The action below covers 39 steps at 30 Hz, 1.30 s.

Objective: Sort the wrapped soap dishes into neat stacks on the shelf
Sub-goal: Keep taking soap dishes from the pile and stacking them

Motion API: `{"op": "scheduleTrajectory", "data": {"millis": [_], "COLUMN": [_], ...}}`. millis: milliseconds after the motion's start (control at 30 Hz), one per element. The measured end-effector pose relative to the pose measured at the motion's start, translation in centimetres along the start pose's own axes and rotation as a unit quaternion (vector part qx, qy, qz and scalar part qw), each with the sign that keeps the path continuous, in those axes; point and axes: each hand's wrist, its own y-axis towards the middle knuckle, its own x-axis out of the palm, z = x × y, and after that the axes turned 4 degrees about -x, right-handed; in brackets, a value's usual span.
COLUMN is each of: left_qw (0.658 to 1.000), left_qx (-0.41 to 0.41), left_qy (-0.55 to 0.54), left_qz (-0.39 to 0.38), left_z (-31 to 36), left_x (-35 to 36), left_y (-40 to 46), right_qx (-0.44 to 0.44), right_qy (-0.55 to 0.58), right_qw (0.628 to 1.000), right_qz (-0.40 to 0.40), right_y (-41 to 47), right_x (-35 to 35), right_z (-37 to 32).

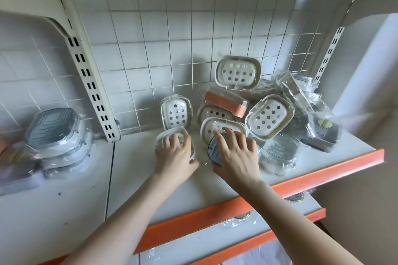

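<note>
Dish pile [258,112] on shelf [163,191] right, against grid [150,49]; stack [53,135] far left.

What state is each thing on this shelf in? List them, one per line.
left hand: gripping a wrapped white dish
right hand: gripping a wrapped blue dish
white dish pile: jumbled, unsorted
orange dish: tilted in the pile
blue stack: stacked at left
clear dish: wrapped, lying flat

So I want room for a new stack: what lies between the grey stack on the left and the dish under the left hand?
Head view: bare white shelf between the grey stack and that dish, crossed only by the slotted upright's foot.
</note>
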Motion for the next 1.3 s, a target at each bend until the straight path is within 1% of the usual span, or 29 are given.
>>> {"op": "scheduleTrajectory", "data": {"millis": [133, 267, 400, 433, 600, 700, 800, 867, 1033, 1100, 1167, 1233, 1300], "left_qw": [0.996, 0.992, 0.980, 0.975, 0.943, 0.905, 0.877, 0.869, 0.871, 0.873, 0.875, 0.891, 0.921], "left_qx": [-0.012, -0.028, -0.058, -0.067, -0.142, -0.199, -0.251, -0.273, -0.318, -0.330, -0.339, -0.329, -0.295], "left_qy": [-0.077, -0.096, -0.146, -0.167, -0.267, -0.345, -0.390, -0.398, -0.366, -0.354, -0.342, -0.307, -0.235], "left_qz": [0.047, 0.080, 0.121, 0.132, 0.141, 0.148, 0.124, 0.109, 0.081, 0.065, 0.053, 0.062, 0.097], "left_z": [-1.7, -3.3, -4.4, -4.7, -6.7, -8.1, -9.9, -10.6, -11.7, -11.8, -11.7, -11.5, -10.9], "left_x": [-0.4, -0.8, -1.7, -1.9, -2.5, -2.8, -2.6, -2.6, -2.4, -2.3, -2.2, -2.3, -2.4], "left_y": [-0.9, -2.6, -3.7, -4.0, -5.3, -6.2, -7.1, -7.8, -9.0, -9.1, -9.2, -9.2, -8.9], "right_qx": [-0.004, -0.025, -0.024, -0.020, 0.015, 0.034, 0.037, 0.035, 0.046, 0.029, -0.006, -0.036, -0.041], "right_qy": [0.002, 0.010, 0.048, 0.063, 0.137, 0.165, 0.154, 0.129, 0.129, 0.138, 0.152, 0.164, 0.173], "right_qw": [1.000, 0.999, 0.998, 0.997, 0.990, 0.984, 0.985, 0.986, 0.985, 0.981, 0.971, 0.959, 0.957], "right_qz": [0.015, 0.045, 0.046, 0.038, -0.006, -0.057, -0.076, -0.099, -0.100, -0.131, -0.182, -0.228, -0.231], "right_y": [-0.3, -0.6, -0.2, 0.0, 0.8, 0.9, 0.8, 0.8, 0.9, 1.0, 1.4, 1.8, 1.8], "right_x": [0.0, -0.4, -0.8, -1.0, -1.6, -1.4, -1.0, -0.6, -0.9, -0.9, -1.2, -1.5, -1.6], "right_z": [-0.4, -1.5, -3.0, -3.5, -5.7, -6.9, -7.9, -8.5, -9.4, -9.2, -8.4, -7.4, -6.9]}}
